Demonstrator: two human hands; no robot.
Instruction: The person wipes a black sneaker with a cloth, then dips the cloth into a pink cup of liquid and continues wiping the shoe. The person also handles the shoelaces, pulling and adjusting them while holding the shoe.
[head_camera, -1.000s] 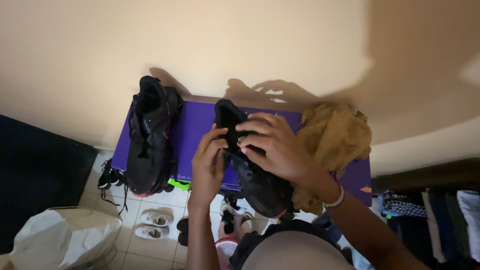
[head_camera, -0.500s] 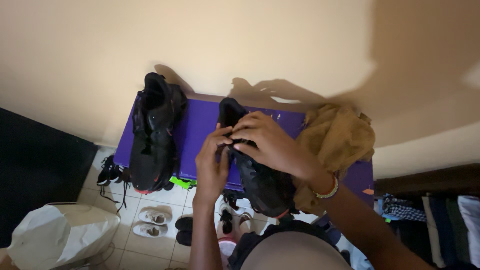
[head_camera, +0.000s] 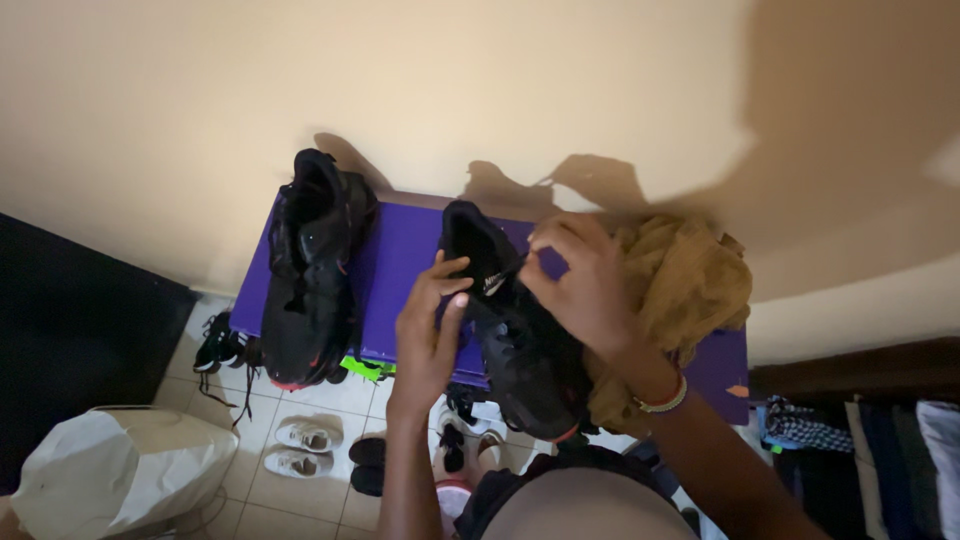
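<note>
Both hands work on a black shoe (head_camera: 520, 340) lying on a purple tabletop (head_camera: 400, 260) against the wall. The left hand (head_camera: 432, 325) rests against the shoe's side, fingers loosely curled. The right hand (head_camera: 580, 285) pinches a shoelace (head_camera: 508, 272) near the tongue. A second black shoe (head_camera: 310, 270) lies to the left, and a mustard cloth (head_camera: 690, 290) sits beside the right hand.

My purple box (head_camera: 400, 265) against the wall carries two black shoes (head_camera: 310, 270) (head_camera: 515, 320) and a tan cloth (head_camera: 690, 290).
</note>
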